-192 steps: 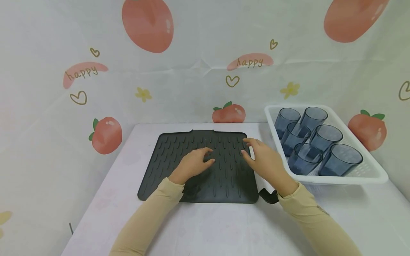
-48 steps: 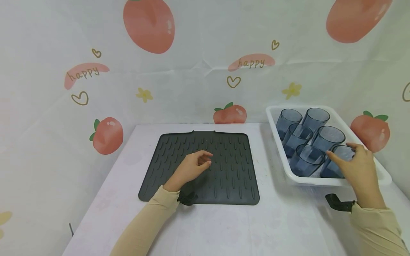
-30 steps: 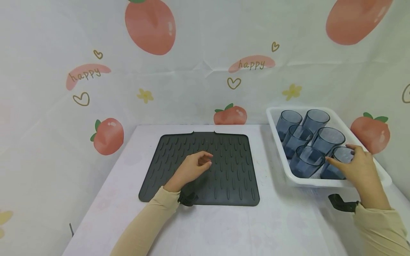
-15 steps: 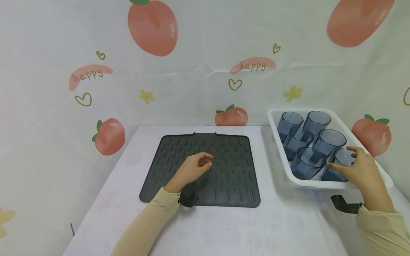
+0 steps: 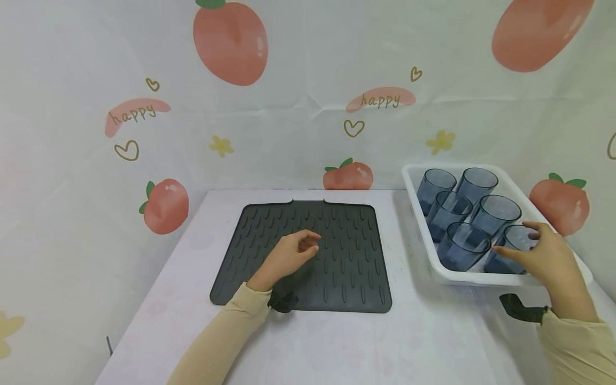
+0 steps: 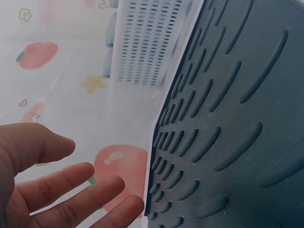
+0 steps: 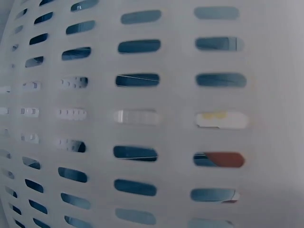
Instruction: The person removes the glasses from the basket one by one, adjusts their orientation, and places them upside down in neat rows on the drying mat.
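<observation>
In the head view my right hand holds a blue-tinted glass at the basket's front right corner, thumb on its left side and fingers on its right. That glass stands slightly tilted among several like it, such as the front left glass. The right wrist view shows only the slotted basket wall, with the hand hidden. Over the dark ridged drying mat hovers my left hand, fingers loosely bent and holding nothing. Its spread fingers also show in the left wrist view beside the mat.
The white plastic basket stands on the table's right side, close to the back wall. The mat lies flat at the middle of the white table. Behind the table hangs a printed cloth with fruit and hearts.
Over the several seconds, my right hand has gone from above the mat's right edge to the front right glass. During the last second the hands barely move; the view tilts up slightly.
</observation>
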